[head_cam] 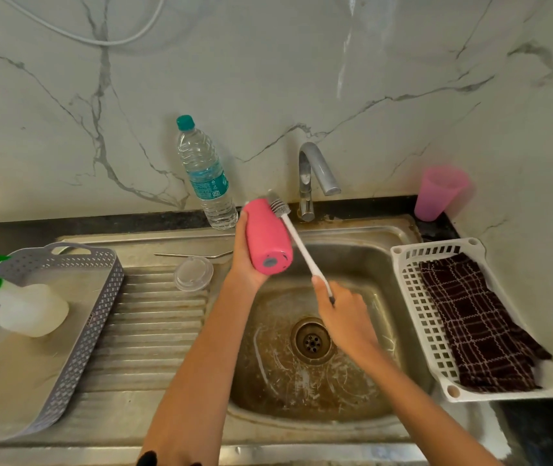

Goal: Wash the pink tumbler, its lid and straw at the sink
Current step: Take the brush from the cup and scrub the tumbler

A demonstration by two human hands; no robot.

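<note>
Two baskets flank the sink (364,264): the grey basket (77,348) holds a spray bottle (30,309), the white basket (413,297) a checked cloth (480,324). Over the sink the left grip (245,260) wraps one pink tumbler (268,240), base towards the camera; the right grip (345,317) pinches one bottle brush (302,247). One lid (194,273) and one straw (191,255) lie on the drainboard (154,331).

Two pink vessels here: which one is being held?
The opaque pink tumbler, gripped by the left hand over the sink; the paler translucent pink cup stands untouched at the far right.
</note>
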